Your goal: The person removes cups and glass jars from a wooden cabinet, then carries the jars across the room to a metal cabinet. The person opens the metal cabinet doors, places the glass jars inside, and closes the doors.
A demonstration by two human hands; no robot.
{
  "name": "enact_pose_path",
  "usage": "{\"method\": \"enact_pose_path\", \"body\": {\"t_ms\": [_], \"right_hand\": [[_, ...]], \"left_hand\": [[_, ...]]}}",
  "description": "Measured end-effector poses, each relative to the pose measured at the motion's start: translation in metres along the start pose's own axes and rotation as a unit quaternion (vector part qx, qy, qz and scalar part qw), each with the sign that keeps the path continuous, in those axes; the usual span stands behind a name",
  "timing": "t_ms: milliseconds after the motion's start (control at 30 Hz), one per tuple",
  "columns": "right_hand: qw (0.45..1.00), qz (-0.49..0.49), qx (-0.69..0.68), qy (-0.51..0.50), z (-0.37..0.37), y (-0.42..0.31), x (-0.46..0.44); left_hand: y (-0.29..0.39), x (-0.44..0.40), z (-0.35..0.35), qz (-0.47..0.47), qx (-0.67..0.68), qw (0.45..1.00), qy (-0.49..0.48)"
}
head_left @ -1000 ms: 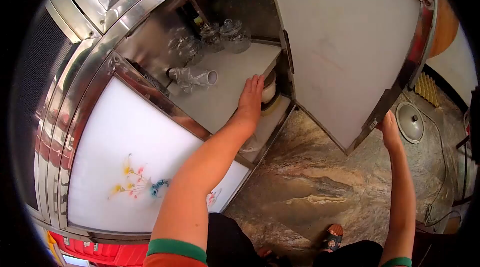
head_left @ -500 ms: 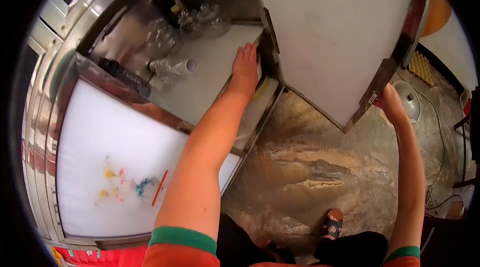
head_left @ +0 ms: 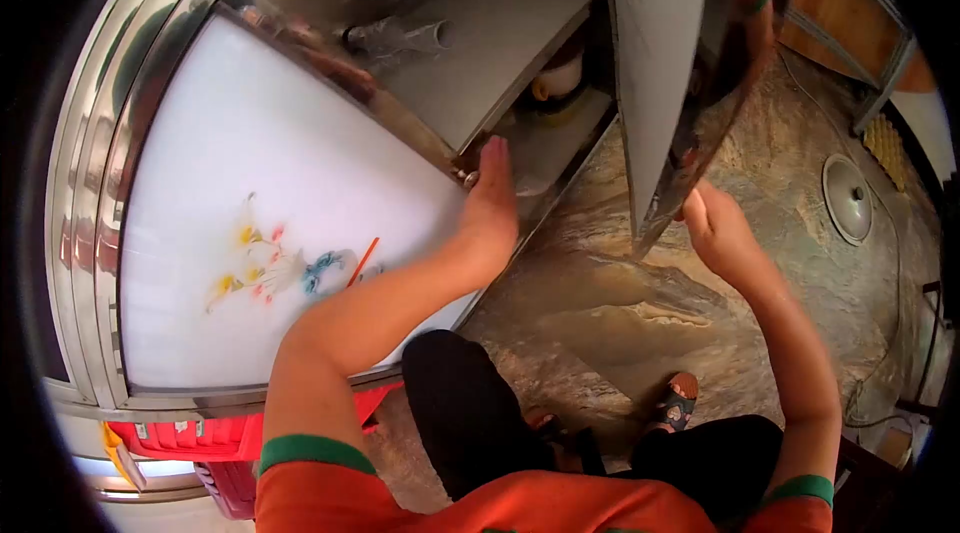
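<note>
My left hand [head_left: 492,198] rests against the metal frame at the cabinet opening, beside a small knob [head_left: 467,177], its fingers stretched out. With my right hand [head_left: 713,223] I grip the lower edge of the cabinet door [head_left: 655,63], which stands partly open and is seen nearly edge-on. Inside, a wrapped roll [head_left: 400,36] lies on the white upper shelf [head_left: 500,23]. A white pot [head_left: 558,78] sits on the lower level. The closed white door panel [head_left: 250,203] with a flower print is to the left.
A round metal lid [head_left: 848,198] lies on the stone-patterned floor [head_left: 600,353] at the right, near yellow egg trays [head_left: 885,151] and a cable. Red plastic containers [head_left: 190,436] stand at the lower left. My sandalled foot [head_left: 680,401] is below.
The door in my right hand has swung leftward, toward the cabinet. My left hand has moved from beside the shelf's right edge down to the frame near the knob.
</note>
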State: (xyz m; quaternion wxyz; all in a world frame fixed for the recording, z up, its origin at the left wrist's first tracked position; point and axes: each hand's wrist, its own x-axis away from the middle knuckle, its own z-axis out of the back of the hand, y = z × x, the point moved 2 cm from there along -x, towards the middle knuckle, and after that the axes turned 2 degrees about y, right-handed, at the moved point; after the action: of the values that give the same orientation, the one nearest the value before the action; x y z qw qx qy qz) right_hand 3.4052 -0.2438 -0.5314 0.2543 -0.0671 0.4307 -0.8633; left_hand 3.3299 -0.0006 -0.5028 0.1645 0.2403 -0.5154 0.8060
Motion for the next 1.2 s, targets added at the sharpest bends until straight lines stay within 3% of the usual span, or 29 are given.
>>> {"method": "enact_pose_path", "body": {"t_ms": [67,167,200,233,300,333,433,567,633,700,767,833,900,967,1067,1200], "right_hand": [[1.000,0.020,0.007,0.014,-0.016,-0.009,-0.004],[0.999,-0.009,-0.036,0.018,-0.037,-0.027,-0.010],[0.998,-0.019,-0.062,0.023,-0.047,-0.031,-0.012],[0.993,-0.065,-0.098,0.007,-0.062,-0.034,-0.017],[0.973,-0.016,-0.230,0.009,-0.085,-0.054,-0.028],[0.927,-0.111,-0.356,-0.047,-0.096,-0.064,-0.034],[0.905,-0.113,-0.398,-0.098,-0.125,-0.080,-0.057],[0.951,-0.012,-0.306,-0.042,-0.151,-0.090,-0.082],[0.950,0.001,-0.311,-0.030,-0.155,-0.088,-0.085],[0.953,0.024,-0.302,-0.018,-0.154,-0.089,-0.087],[0.963,0.045,-0.265,-0.007,-0.157,-0.087,-0.094],[0.968,0.055,-0.244,-0.004,-0.163,-0.086,-0.098],[0.969,0.053,-0.243,-0.002,-0.167,-0.086,-0.101],[0.967,0.056,-0.248,0.002,-0.169,-0.088,-0.102],[0.968,0.055,-0.243,0.004,-0.172,-0.093,-0.106],[0.970,0.079,-0.230,0.025,-0.176,-0.097,-0.114]], "left_hand": [[-0.007,0.003,0.009,-0.064,-0.009,0.997,-0.053],[0.029,0.014,-0.004,-0.063,0.089,0.992,0.069],[0.039,0.019,-0.003,-0.090,0.309,0.947,0.004],[0.047,0.022,0.001,-0.112,0.510,0.851,-0.057],[0.066,0.021,-0.005,-0.083,0.612,0.786,-0.027],[0.075,0.015,-0.012,-0.066,0.660,0.748,-0.013],[0.087,-0.016,-0.037,0.087,0.827,0.542,0.123],[0.085,-0.049,-0.063,0.227,0.844,0.441,0.206],[0.080,-0.059,-0.068,0.247,0.839,0.437,0.210],[0.069,-0.065,-0.066,0.240,0.766,0.550,0.233],[0.062,-0.072,-0.065,0.247,0.721,0.601,0.242],[0.064,-0.080,-0.064,0.276,0.716,0.596,0.236],[0.067,-0.089,-0.070,0.308,0.623,0.604,0.391],[0.069,-0.095,-0.074,0.320,0.568,0.592,0.474],[0.071,-0.103,-0.086,0.321,0.570,0.596,0.466],[0.075,-0.122,-0.099,0.251,0.753,0.424,0.436]]}}
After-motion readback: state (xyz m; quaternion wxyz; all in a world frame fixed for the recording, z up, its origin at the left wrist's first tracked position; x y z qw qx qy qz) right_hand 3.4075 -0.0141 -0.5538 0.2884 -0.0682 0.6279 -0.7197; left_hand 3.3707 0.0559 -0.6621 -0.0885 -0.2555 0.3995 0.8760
